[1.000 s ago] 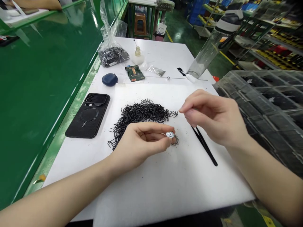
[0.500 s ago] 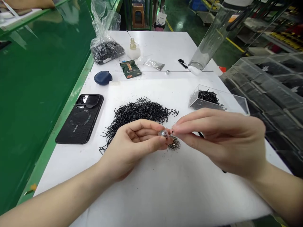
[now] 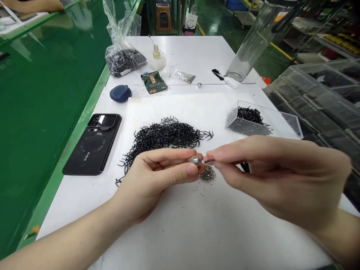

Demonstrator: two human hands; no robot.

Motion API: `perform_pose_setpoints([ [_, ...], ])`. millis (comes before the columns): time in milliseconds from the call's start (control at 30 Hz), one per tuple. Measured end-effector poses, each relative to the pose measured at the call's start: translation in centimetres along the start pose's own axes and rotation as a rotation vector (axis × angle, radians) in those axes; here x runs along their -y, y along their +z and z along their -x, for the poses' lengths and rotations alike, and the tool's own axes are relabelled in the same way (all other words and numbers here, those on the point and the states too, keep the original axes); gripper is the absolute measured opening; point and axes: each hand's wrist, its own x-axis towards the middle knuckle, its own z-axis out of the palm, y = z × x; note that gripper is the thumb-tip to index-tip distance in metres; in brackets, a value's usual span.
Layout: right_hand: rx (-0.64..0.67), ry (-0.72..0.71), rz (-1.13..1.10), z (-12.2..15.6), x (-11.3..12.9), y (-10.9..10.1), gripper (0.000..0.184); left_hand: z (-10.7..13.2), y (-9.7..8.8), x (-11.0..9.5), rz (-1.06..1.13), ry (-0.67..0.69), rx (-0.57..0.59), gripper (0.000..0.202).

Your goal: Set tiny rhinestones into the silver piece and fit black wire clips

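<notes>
Fingertips of the left hand (image 3: 153,180) pinch a metal part (image 3: 195,160), right hand (image 3: 270,176) pinching a black wire (image 3: 209,161)

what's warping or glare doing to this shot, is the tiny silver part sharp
In the head view, wide-angle warping curves the green bench edge and enlarges the right hand; pale glare streaks cross the glossy green panel; the small silver metal part in the left hand looks slightly soft, and the thin black wire pin is too small for detail.
</notes>
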Motion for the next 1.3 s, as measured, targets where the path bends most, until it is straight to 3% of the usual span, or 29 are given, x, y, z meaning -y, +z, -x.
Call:
perform_pose_setpoints([
  [167,0.019,-0.068,0.015,-0.29,-0.36,-0.13,0.028,0.28,0.24,-0.05,-0.034,-0.034,-0.079,0.015],
  [1300,-0.01,-0.194,0.064,-0.41,-0.45,0.26,0.028,0.46,-0.06,0.25,-0.165,-0.015,-0.083,0.019],
])
